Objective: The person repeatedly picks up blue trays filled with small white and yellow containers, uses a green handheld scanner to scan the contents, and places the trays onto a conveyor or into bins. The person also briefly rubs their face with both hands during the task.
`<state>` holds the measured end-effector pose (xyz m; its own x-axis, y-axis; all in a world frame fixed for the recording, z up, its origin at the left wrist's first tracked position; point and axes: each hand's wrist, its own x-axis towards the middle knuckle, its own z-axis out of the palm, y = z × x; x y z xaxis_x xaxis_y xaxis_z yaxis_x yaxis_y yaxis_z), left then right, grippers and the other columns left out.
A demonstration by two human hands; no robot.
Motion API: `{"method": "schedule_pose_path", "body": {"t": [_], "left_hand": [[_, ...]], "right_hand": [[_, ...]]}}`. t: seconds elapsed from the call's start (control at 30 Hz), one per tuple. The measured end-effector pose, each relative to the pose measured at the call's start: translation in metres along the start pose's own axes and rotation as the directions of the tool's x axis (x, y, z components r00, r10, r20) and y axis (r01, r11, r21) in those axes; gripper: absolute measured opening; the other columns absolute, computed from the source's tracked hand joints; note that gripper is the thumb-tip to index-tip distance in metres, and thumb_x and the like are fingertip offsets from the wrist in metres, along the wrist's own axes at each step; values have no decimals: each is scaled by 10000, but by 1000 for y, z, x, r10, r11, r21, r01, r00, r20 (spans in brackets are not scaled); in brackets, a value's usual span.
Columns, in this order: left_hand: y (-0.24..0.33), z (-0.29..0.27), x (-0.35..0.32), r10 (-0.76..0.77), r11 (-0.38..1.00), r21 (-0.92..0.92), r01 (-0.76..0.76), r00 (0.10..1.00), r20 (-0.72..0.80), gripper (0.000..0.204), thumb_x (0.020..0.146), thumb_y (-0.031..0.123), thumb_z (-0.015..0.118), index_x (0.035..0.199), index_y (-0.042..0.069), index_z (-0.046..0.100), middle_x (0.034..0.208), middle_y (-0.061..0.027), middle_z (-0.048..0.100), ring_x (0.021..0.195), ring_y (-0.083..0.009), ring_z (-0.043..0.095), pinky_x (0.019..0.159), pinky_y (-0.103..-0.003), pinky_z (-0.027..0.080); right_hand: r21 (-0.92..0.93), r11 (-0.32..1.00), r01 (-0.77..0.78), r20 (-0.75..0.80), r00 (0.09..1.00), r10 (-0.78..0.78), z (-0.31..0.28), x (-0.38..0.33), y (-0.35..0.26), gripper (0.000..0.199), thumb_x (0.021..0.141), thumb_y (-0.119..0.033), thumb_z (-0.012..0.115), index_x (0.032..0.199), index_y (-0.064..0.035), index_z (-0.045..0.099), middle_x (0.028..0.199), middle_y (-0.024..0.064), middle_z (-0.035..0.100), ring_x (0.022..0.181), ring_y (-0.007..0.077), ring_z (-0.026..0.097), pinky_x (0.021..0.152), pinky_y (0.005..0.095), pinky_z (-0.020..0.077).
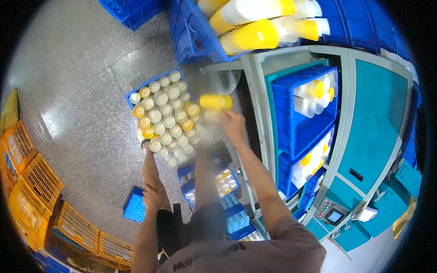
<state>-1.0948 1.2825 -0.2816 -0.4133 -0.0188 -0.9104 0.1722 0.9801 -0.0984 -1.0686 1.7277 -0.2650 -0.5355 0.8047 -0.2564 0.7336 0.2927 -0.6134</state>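
My right hand is closed on the right end of a yellow tube, which lies level in the air. Just left of it, a blue crate on the floor is packed with upright white and yellow tubes, their pale round ends facing up. My left hand rests on my bent left leg, with its fingers lying along it and nothing seen in them. Motion blurs the gap between the held tube and the crate.
Blue crates of white and yellow tubes stand in a grey-and-teal cabinet at right. Another blue crate of tubes sits far ahead. Orange baskets line the left. A small blue crate stands by my left leg.
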Motion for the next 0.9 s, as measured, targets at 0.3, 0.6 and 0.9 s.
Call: {"method": "schedule_pose_path", "body": {"t": [0.3,0.6,0.9], "left_hand": [[-30,18,13,2,1000,27,-1,999,-52,881,848,410,677,1467,-52,253,1160,-264,540,980,-430,622,815,-497,550],[-9,16,7,23,998,60,-18,997,-78,867,844,405,683,1450,-51,264,1158,-277,534,982,-447,612,805,-512,545],[10,22,3,-23,997,71,28,998,-65,892,836,395,704,1457,-36,231,1202,-304,522,1049,-468,592,873,-516,519]], "right_hand": [[41,996,-79,-49,995,81,244,98,97,225,848,-180,698,1047,-88,749,929,202,714,862,345,697,778,417,536],[-142,980,-142,141,977,162,230,75,77,229,875,-168,639,1076,-151,748,991,159,719,913,343,684,797,419,522],[-110,983,-147,197,966,167,246,90,75,201,921,-250,599,1029,-111,696,959,187,693,881,409,657,781,498,519]]}}
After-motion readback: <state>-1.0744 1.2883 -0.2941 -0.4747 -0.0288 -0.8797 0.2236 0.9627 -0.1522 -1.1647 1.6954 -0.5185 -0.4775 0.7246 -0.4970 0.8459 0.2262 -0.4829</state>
